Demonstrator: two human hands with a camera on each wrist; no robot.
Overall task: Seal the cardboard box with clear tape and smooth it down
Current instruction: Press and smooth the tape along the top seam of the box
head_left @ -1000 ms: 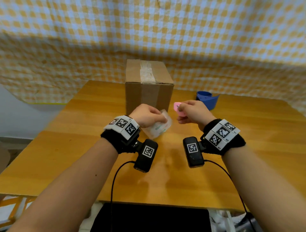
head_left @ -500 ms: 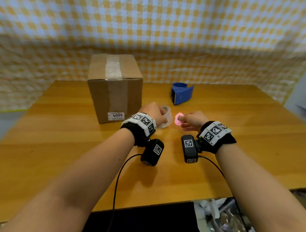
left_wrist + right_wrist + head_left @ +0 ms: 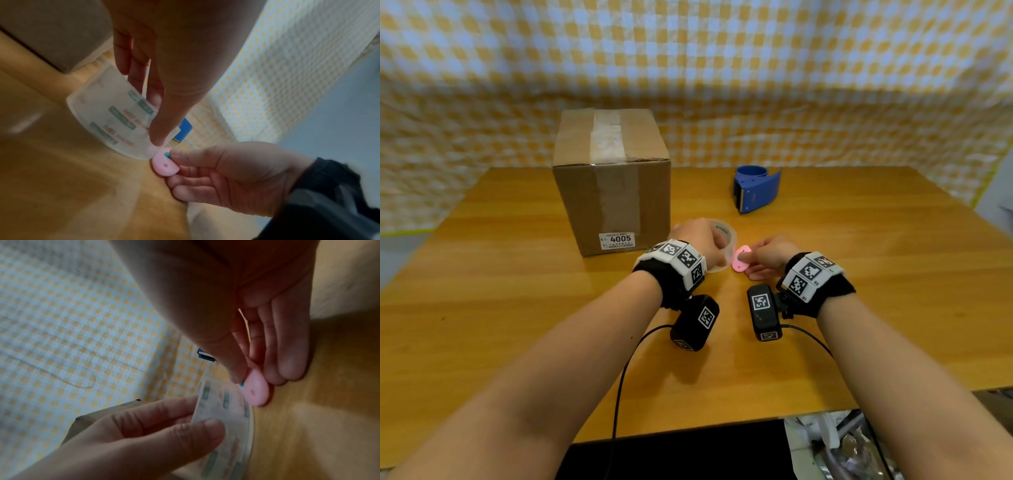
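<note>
A closed cardboard box [image 3: 613, 185] stands on the wooden table [image 3: 859, 274] at the back left, with a strip of clear tape [image 3: 607, 137] along its top seam and down its front. My left hand [image 3: 700, 241] grips a roll of clear tape [image 3: 724, 236] just right of the box; the roll [image 3: 111, 120] shows green print in the left wrist view. My right hand [image 3: 763, 255] pinches a small pink cutter [image 3: 741, 262] between thumb and fingers. The cutter [image 3: 164, 164] sits against the roll's edge. The cutter [image 3: 256, 392] and roll [image 3: 224, 418] also show in the right wrist view.
A blue tape dispenser [image 3: 756, 188] with a toothed blade lies at the back of the table, right of the box. A yellow-and-white checked cloth [image 3: 756, 85] hangs behind the table. Cables run from both wrist cameras over the table's near edge.
The view has swung, so the box now appears further left. Both hands have sunk nearer the tabletop, still holding the roll and the cutter close together.
</note>
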